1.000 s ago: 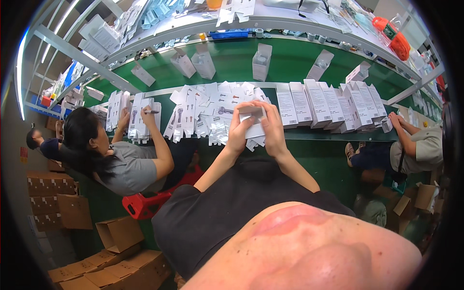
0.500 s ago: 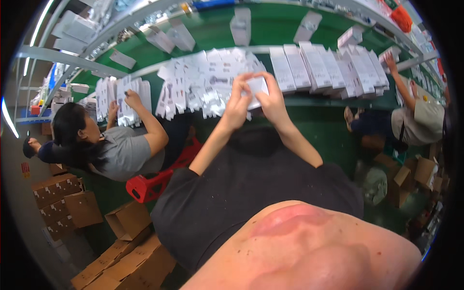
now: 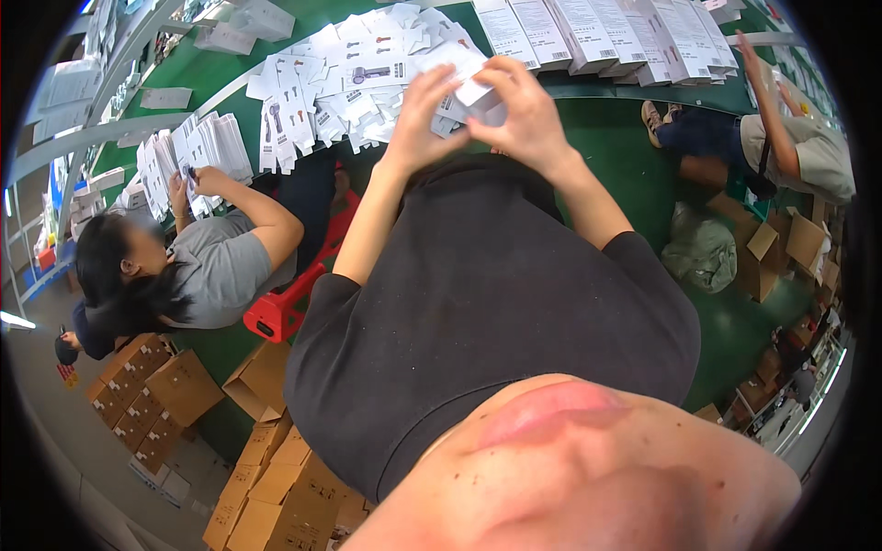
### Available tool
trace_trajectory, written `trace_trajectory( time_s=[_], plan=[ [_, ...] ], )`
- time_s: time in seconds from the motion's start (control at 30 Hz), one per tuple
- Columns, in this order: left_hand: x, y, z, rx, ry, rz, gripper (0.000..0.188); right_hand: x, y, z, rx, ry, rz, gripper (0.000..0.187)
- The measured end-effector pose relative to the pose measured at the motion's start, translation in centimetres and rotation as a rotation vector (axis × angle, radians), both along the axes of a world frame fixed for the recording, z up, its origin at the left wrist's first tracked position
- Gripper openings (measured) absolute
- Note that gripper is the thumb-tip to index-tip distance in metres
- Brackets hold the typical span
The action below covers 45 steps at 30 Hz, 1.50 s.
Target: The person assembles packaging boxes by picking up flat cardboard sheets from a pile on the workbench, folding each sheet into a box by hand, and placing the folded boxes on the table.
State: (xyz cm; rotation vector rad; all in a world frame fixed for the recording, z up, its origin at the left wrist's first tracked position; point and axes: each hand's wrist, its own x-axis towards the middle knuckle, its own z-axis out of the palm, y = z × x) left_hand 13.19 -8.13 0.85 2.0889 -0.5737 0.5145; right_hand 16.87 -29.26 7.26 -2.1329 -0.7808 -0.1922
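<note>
A small white carton (image 3: pixel 473 90) is between my hands, above the near edge of the bench. My right hand (image 3: pixel 525 115) curls around its right side, fingers over the top and thumb beneath. My left hand (image 3: pixel 421 119) is bent around the left side, fingertips at the upper edge and thumb low near its bottom; the contact there is partly hidden. Beyond and left of my hands lies a spread heap of flat white cartons (image 3: pixel 358 78) printed with pictures of a dark handheld device.
Filled-out white boxes (image 3: pixel 588 37) stand in a row at the back right. To my left, a person (image 3: pixel 216 248) in grey handles flat cartons beside a red stool (image 3: pixel 276 312). Another person (image 3: pixel 781 138) works at far right. Brown cardboard boxes (image 3: pixel 285 477) stand on the floor behind left.
The view has tilted, so the bench sits higher in the picture. My hands have spread wider around the white carton, with the left palm and thumb further from it.
</note>
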Motion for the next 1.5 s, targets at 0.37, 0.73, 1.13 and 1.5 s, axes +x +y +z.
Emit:
trace_trajectory(
  time_s=[0.37,0.73,1.13,1.5],
  plan=[
    [9.0,5.2,-13.8,0.411,0.688,0.714,0.115,6.4,-5.6,-8.9,-0.243,-0.367,-0.533,0.035],
    [5.6,4.5,-14.3,0.568,0.580,0.476,0.046,-0.3,1.7,-10.0,0.102,-0.020,-0.088,0.010],
    [-3.6,4.5,8.3,-0.425,0.458,0.510,0.059,1.7,6.2,-4.4,0.233,-0.125,-0.030,0.077],
    [-4.8,7.7,8.9,-0.799,0.750,0.239,0.053,3.3,9.6,-3.9,0.015,-0.200,0.342,0.133]
  ],
)
